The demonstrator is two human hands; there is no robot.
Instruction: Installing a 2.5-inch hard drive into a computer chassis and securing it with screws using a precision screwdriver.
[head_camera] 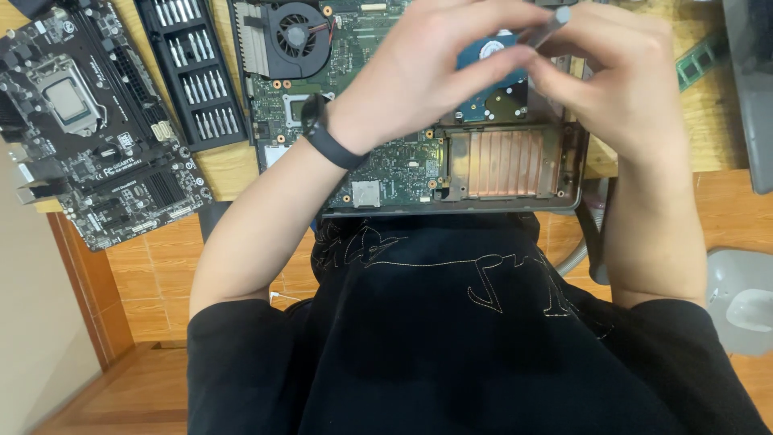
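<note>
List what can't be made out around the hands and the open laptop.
- Head view: the tip of the grey tool is hidden by the right hand and left hand.
- The blue-labelled drive is mostly covered by both hands.
- The open laptop and the bit case are cut off by the top edge.

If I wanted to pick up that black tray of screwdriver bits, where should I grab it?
Probably across its long edges, near the middle, coming from above. The bit tray is a narrow flat rectangle lying on the table, with clear wood along its lower end. The motherboard and open laptop crowd its sides.
</note>
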